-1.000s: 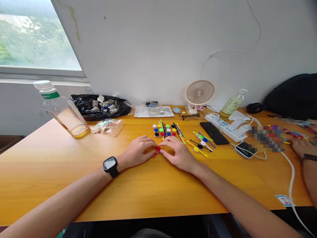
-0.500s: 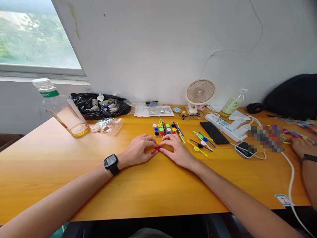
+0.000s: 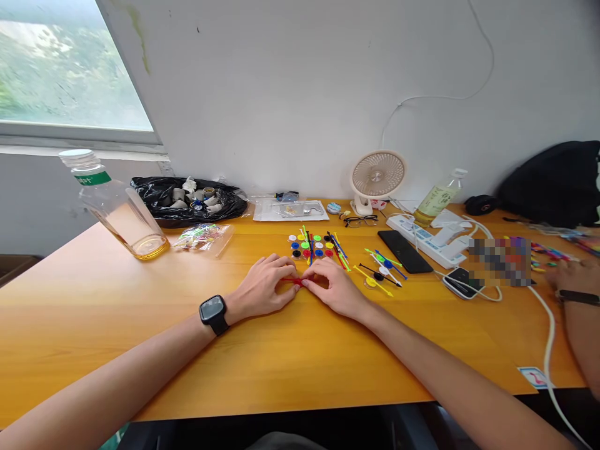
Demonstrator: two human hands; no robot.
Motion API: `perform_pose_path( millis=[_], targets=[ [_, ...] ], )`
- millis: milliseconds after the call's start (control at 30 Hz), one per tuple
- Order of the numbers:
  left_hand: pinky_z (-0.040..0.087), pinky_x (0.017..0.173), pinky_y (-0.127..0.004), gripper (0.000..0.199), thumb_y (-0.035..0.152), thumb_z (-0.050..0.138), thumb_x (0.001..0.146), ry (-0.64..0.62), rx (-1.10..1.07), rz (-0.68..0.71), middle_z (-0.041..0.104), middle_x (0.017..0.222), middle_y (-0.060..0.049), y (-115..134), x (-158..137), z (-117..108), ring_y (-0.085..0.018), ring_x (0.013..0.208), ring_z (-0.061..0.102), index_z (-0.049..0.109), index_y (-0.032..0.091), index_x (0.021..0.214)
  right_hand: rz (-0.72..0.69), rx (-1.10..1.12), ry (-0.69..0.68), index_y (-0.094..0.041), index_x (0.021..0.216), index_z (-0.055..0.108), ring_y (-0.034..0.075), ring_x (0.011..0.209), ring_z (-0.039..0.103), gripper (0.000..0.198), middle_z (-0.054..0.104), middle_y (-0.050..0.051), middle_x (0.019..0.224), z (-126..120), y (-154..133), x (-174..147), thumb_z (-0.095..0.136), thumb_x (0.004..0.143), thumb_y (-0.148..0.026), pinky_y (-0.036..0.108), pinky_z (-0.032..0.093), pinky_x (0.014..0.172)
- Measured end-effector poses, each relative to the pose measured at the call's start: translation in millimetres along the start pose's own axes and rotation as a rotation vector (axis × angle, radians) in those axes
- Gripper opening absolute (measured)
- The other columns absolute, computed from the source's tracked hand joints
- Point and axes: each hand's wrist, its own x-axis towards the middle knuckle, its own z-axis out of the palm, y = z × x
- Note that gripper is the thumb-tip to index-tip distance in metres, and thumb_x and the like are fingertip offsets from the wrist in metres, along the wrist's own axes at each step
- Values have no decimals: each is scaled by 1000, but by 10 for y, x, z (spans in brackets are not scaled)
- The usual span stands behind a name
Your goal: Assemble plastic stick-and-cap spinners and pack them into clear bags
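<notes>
The left hand and right hand pinched a red plastic piece between their fingertips over the counter, near the colored discs, probably because something so small and thin needed steadying from both sides.

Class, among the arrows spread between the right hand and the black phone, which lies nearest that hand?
The yellow arrow, the only yellow one there, lies nearest the right hand; the black arrow lies just beyond it, the others farther off.

Head view looks forward and down across desk
</notes>
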Motion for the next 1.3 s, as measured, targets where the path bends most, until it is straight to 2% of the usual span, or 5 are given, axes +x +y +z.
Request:
perform_pose_path(
  millis=[333, 733, 833, 1033, 1300],
  targets=[
    [52, 87, -42, 12, 33, 69, 94, 6, -42, -25, 74, 110, -5, -13, 18, 7, -26, 97, 64, 70, 26, 104, 69, 95, -18, -21, 90, 75, 21, 88, 63, 6, 72, 4, 90, 39, -14, 14, 73, 94, -23, 35, 49, 81],
    [50, 84, -40, 18, 37, 72, 93, 41, -94, -46, 71, 100, -5, 22, -5, -1, -25, 91, 64, 62, 24, 101, 21, 57, 36, -23, 102, 76, 23, 101, 65, 12, 75, 6, 104, -63, -45, 15, 67, 100, -31, 40, 49, 97],
    [50, 86, -41, 29, 45, 71, 93, 73, -115, -94, 69, 104, -6, 39, -13, -36, -26, 95, 63, 60, 23, 108, 128, 82, 105, -23, 111, 75, 21, 90, 67, 24, 75, 7, 109, -145, -63, 18, 60, 103, -40, 36, 51, 84],
    [47, 95, -42, 21, 41, 49, 108, 191, -151, -167, 68, 108, -7, 29, -25, -90, -25, 102, 61, 59, 23, 107, 435, 245, 42, -18, 114, 76, 14, 47, 37, 54, 48, -5, 53, -251, -92, 22, 54, 100, -65, 28, 29, 52],
    [47, 95, -41, 22, 37, 43, 111, 250, -145, -216, 67, 107, -7, -11, -32, -90, -25, 103, 61, 58, 22, 106, 424, 316, 181, -17, 84, 75, 12, 48, 30, 59, 37, -5, 51, -299, -66, 36, 54, 97, -70, 28, 26, 55]
  ],
)
